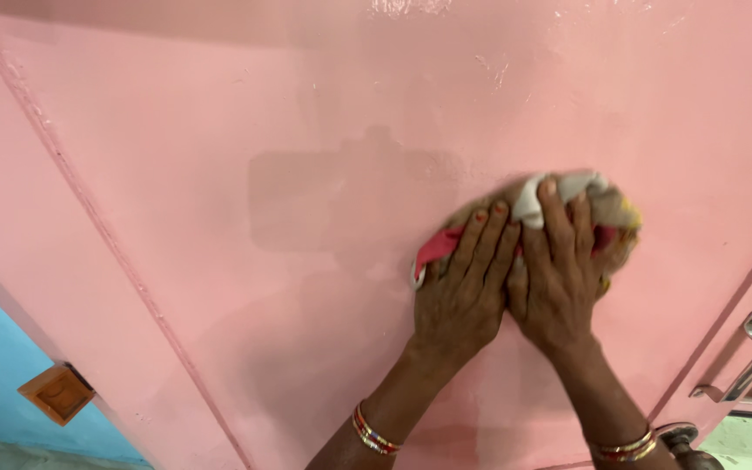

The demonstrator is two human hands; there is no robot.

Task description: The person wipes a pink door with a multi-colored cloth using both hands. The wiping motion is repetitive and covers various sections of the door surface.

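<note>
Both wrists wear striped bangles. Her left hand [461, 287] and right hand [559, 278] lie side by side, fingers spread flat, pressing a crumpled multicoloured cloth [567, 202] against the glossy pink metal door [219, 174].

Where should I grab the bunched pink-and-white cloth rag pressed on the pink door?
Probably the bunched pink-and-white cloth rag by its bare upper edge, coming from above: left hand and right hand cover its lower part flat against the glossy pink door.
</note>
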